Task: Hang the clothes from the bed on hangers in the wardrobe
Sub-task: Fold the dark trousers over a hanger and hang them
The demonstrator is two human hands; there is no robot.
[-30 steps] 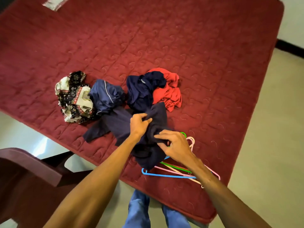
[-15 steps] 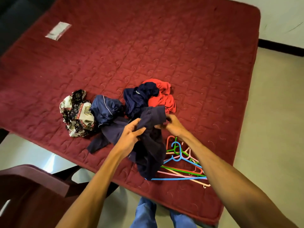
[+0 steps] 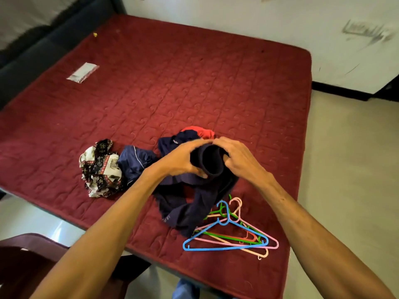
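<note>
both hands grip a soft dark navy garment [image 3: 200, 190] above the quilted maroon mattress [image 3: 194, 87]. the left hand [image 3: 183, 160] and right hand [image 3: 235, 158] curl closed around a round rolled opening, perhaps a neck or cuff, facing the camera; the rest hangs down towards a pile of thin plastic hangers [image 3: 233, 231]. left of the garment lie crumpled clothes: a patterned cloth [image 3: 99, 169], a blue piece [image 3: 133, 162].

navy garment [image 3: 194, 203]: lifted, draping | 4 crumpled clothes [image 3: 101, 169]: bed | hangers [image 3: 233, 236]: stacked, bed edge
</note>
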